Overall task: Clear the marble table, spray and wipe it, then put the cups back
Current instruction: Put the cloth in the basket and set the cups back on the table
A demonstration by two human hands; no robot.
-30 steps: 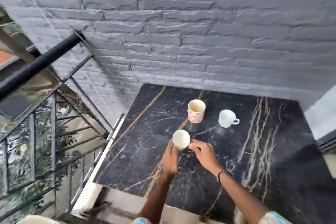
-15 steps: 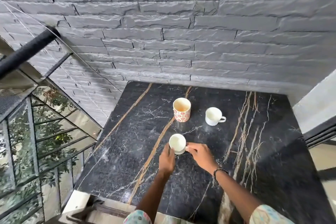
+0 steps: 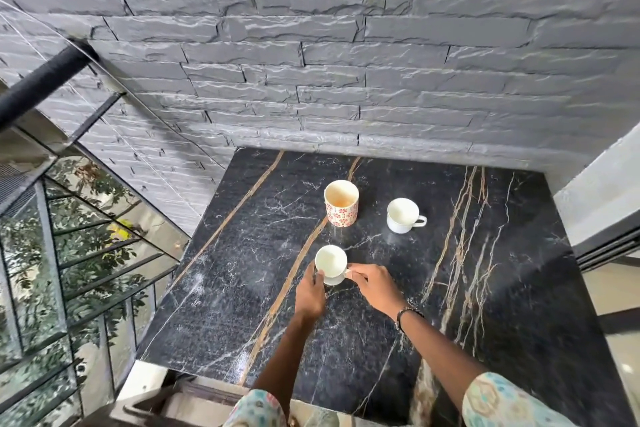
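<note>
Three cups on the marble table (image 3: 485, 322), nothing else on it: no spray bottle, no cloth in view. Landmark is the patterned cup (image 3: 341, 203), red-flower print, upright, orange residue inside, no handle visible. Handled white cup (image 3: 403, 215) stands just right of the patterned cup, upright, mouth up, handle pointing right. Small white cup (image 3: 330, 262) sits nearer the person than the patterned cup, slightly to its left, well apart from both others; upright, mouth up, long axis vertical, base on or just at the tabletop, cannot tell which. Left hand (image 3: 310, 293) wraps the small cup's left side, fingers curled around the wall. Right hand (image 3: 375, 286) is at its right side, thumb and forefinger pinching what looks like the handle, so the handle probably points right toward that hand; handle itself mostly hidden. Right wrist has a dark bracelet (image 3: 408, 314). Progress judgement: ambiguous from this alone. Either the clearing is just starting with all three cups on the table, or this is the put-back stage with the last cup being set down. Tabletop shows pale smears left of the small cup, could be wipe streaks or just marble veining, cannot tell. If clearing, all spray and wipe work is left; if put-back, task is nearly done. Stone wall (image 3: 346, 62) behind, railing (image 3: 41, 83) at left.
</note>
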